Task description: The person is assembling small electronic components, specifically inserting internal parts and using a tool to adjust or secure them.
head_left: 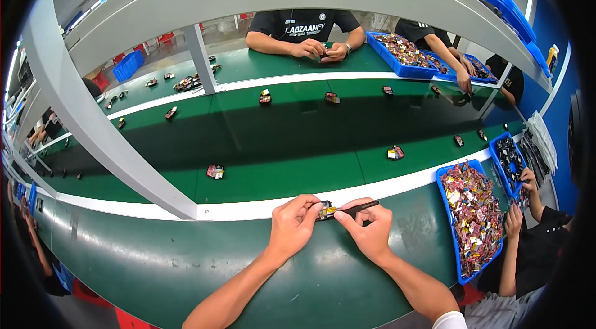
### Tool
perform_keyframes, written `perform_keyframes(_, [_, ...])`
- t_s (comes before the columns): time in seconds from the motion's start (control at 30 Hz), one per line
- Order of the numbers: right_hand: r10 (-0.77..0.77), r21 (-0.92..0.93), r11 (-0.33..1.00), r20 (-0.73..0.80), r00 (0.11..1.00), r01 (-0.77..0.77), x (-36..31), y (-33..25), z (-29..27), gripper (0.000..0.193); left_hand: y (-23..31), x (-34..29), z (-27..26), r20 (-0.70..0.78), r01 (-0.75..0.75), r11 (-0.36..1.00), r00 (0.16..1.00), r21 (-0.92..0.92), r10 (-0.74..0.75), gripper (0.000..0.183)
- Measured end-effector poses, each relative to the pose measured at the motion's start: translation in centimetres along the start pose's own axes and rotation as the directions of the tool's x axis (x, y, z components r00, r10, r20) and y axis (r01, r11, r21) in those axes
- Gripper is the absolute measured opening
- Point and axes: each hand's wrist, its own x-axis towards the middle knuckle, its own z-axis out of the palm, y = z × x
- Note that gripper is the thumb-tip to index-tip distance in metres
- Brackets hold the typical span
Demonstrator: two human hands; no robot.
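Just in front of the belt's near white rail, my left hand (pixel 293 225) pinches the left side of a small black electronic module (pixel 325 211) with silver and yellow parts. My right hand (pixel 367 231) is closed on a slim black tool (pixel 361 207) that looks like tweezers. The tool's tip lies at the module's right side, where my right fingertips partly hide it. Both forearms rest low over the green bench (pixel 236 254).
Beyond the rail runs a green conveyor belt (pixel 298 174) carrying spaced modules (pixel 215 171). A blue tray (pixel 459 273) heaped with small parts stands right, beside a co-worker's hands (pixel 514 220). A grey post (pixel 112 124) rises at left. Another person's hands (pixel 320 49) work across the belt.
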Motion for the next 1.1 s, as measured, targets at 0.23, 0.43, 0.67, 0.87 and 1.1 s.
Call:
perform_keyframes(0.23, [0.155,0.175,0.971,0.063,0.986,-0.164,0.1,0.6,-0.1,0.014,-0.3,-0.2,0.0,0.063,-0.01,1.0,0.998,-0.019,0.011,0.009])
perform_keyframes(0.43, [0.336,0.397,0.839,0.162,0.928,-0.373,0.8,-0.7,-0.7,0.014,0.5,-0.2,0.1,0.089,-0.02,0.999,0.996,-0.05,0.024,0.012])
perform_keyframes(0.67, [0.383,0.284,0.859,0.197,0.903,-0.426,1.1,-0.6,-1.0,0.01,0.5,-0.2,-0.1,0.088,-0.078,0.997,0.993,0.0,0.077,0.013])
perform_keyframes(0.87, [0.423,0.282,0.839,0.2,0.884,-0.466,1.2,-0.8,-1.3,0.011,0.0,-0.2,0.1,0.079,-0.309,0.942,0.95,0.132,0.301,0.013])
perform_keyframes(1.1, [0.424,0.297,0.828,0.224,0.878,-0.476,1.2,-0.3,-1.3,0.012,0.5,-0.1,-0.6,0.134,0.095,0.989,0.988,-0.117,-0.079,0.013])
